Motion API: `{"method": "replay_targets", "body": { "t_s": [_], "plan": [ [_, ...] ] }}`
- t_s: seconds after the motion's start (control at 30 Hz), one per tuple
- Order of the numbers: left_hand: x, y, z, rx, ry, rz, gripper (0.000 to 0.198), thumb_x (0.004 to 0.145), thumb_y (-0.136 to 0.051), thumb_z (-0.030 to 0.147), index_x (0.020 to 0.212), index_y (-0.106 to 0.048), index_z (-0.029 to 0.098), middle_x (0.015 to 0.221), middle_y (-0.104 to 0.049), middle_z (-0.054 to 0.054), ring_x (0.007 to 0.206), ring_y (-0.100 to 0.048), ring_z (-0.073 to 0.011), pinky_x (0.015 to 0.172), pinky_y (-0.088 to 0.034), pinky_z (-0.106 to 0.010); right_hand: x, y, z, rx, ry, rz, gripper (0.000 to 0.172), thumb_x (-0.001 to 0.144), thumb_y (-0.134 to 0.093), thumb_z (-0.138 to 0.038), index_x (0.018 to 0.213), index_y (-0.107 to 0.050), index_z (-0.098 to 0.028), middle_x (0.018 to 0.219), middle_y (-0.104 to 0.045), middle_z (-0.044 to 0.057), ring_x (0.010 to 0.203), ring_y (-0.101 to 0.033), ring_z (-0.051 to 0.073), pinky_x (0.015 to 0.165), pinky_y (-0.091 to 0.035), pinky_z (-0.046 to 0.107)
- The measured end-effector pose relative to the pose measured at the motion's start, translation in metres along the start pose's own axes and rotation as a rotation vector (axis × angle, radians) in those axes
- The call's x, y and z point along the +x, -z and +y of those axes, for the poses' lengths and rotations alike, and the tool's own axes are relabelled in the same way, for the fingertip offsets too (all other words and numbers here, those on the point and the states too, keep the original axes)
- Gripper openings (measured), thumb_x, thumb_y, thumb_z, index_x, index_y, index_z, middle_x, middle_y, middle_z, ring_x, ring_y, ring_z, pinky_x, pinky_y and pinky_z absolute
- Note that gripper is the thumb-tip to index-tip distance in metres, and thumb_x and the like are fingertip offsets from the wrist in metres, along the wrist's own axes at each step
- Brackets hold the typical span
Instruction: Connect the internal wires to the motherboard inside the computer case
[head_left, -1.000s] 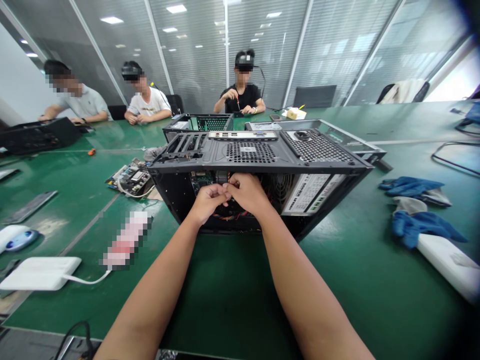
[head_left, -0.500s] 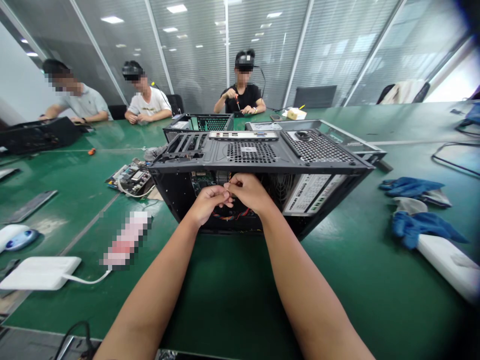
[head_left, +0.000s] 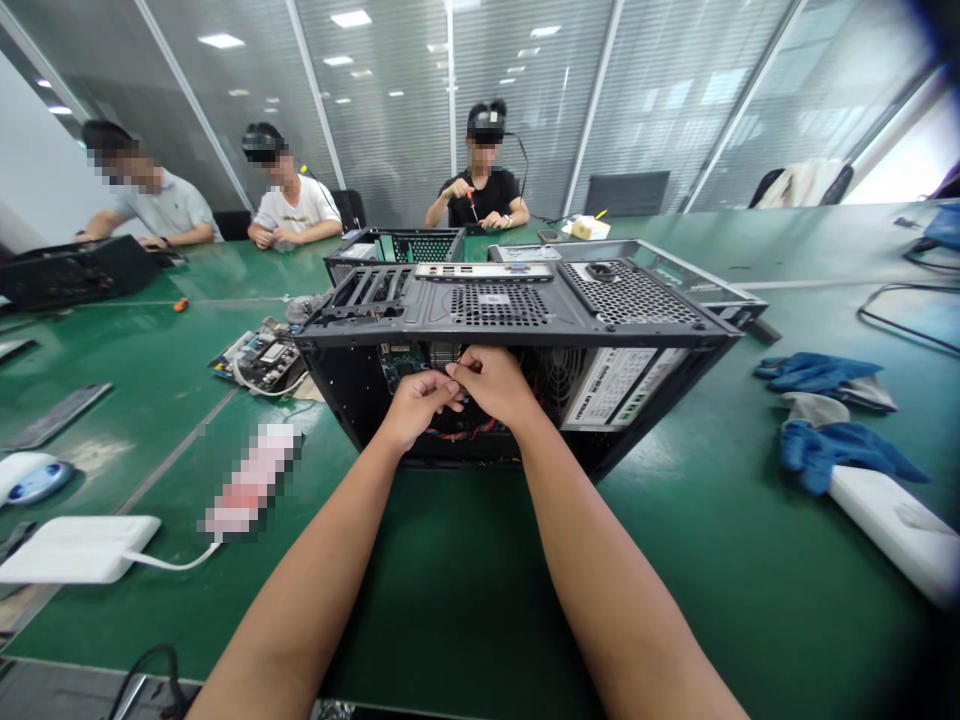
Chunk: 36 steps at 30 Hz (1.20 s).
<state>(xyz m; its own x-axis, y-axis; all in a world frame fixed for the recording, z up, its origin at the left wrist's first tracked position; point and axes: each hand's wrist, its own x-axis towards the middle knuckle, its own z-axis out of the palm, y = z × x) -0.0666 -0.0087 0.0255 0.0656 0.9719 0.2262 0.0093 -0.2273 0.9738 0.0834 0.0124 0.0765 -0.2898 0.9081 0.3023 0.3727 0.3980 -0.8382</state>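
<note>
A black computer case [head_left: 435, 320] stands on the green table with its open side facing me and its perforated back panel upward. Both my hands reach into that opening. My left hand [head_left: 420, 402] has its fingers bent and pinched together. Touching it, my right hand [head_left: 491, 382] is also closed, thumb against the fingers. Whatever small thing lies between the fingertips is hidden. Coloured cables [head_left: 472, 432] run just below the hands. To their right sits the power supply [head_left: 622, 388] with a white label, and a fan grille [head_left: 564, 375] shows beside it.
Left of the case lies a loose circuit board [head_left: 262, 355] with cables. A white power bank [head_left: 82, 548] is at the left front. Blue gloves [head_left: 851, 452] and a white box [head_left: 892, 530] lie right. Across the table, a person in black [head_left: 484, 190] holds a screwdriver [head_left: 472, 205].
My view has shifted very slightly. Both hands stay pinched together at the same place inside the case, with only tiny finger movement.
</note>
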Motion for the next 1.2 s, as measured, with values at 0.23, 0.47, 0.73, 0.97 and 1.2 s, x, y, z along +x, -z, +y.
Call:
{"method": "replay_targets", "body": {
  "t_s": [0.23,0.47,0.73,0.97,1.2],
  "plan": [
    [-0.001,0.001,0.002,-0.148,0.086,-0.062,0.026,0.073,-0.075,0.038,0.076,-0.066,0.014,0.07,-0.07,-0.003,0.059,-0.066,-0.0129,0.053,-0.039,-0.021,0.002,0.001,0.005,0.175,0.011,-0.071,0.023,0.081,-0.059,-0.031,0.062,-0.054,-0.018,0.057,-0.056,-0.003,0.058,-0.05,0.011,0.059,-0.036,0.025],
    [-0.002,-0.007,0.004,0.156,-0.107,0.141,0.017,0.077,-0.071,0.031,0.077,-0.065,0.015,0.068,-0.068,-0.001,0.057,-0.066,-0.0133,0.054,-0.045,-0.023,0.002,-0.003,0.003,-0.076,0.017,0.077,0.021,0.08,-0.061,-0.024,0.06,-0.057,-0.018,0.059,-0.061,-0.001,0.058,-0.052,0.012,0.059,-0.033,0.026],
    [-0.002,-0.008,0.004,0.12,-0.112,0.127,0.026,0.081,-0.07,0.04,0.074,-0.064,0.015,0.066,-0.067,-0.001,0.057,-0.062,-0.0119,0.055,-0.043,-0.023,0.0,-0.002,-0.002,-0.064,0.018,0.06,0.022,0.081,-0.06,-0.024,0.06,-0.058,-0.018,0.059,-0.063,0.0,0.058,-0.055,0.013,0.059,-0.034,0.026],
    [-0.003,-0.002,0.002,-0.334,0.118,-0.1,0.034,0.07,-0.08,0.044,0.074,-0.062,0.016,0.064,-0.064,0.0,0.056,-0.06,-0.0105,0.056,-0.043,-0.022,-0.002,-0.001,-0.002,0.237,-0.001,-0.075,0.021,0.081,-0.058,-0.026,0.061,-0.055,-0.018,0.056,-0.059,-0.002,0.056,-0.054,0.012,0.06,-0.039,0.025],
    [-0.002,-0.01,0.005,0.035,-0.074,0.134,0.019,0.08,-0.067,0.033,0.075,-0.063,0.016,0.064,-0.064,0.0,0.059,-0.058,-0.0119,0.059,-0.041,-0.024,0.0,-0.005,0.001,0.051,-0.002,0.067,0.021,0.08,-0.059,-0.025,0.06,-0.057,-0.018,0.057,-0.06,-0.001,0.055,-0.053,0.013,0.058,-0.036,0.026]
  ]
}}
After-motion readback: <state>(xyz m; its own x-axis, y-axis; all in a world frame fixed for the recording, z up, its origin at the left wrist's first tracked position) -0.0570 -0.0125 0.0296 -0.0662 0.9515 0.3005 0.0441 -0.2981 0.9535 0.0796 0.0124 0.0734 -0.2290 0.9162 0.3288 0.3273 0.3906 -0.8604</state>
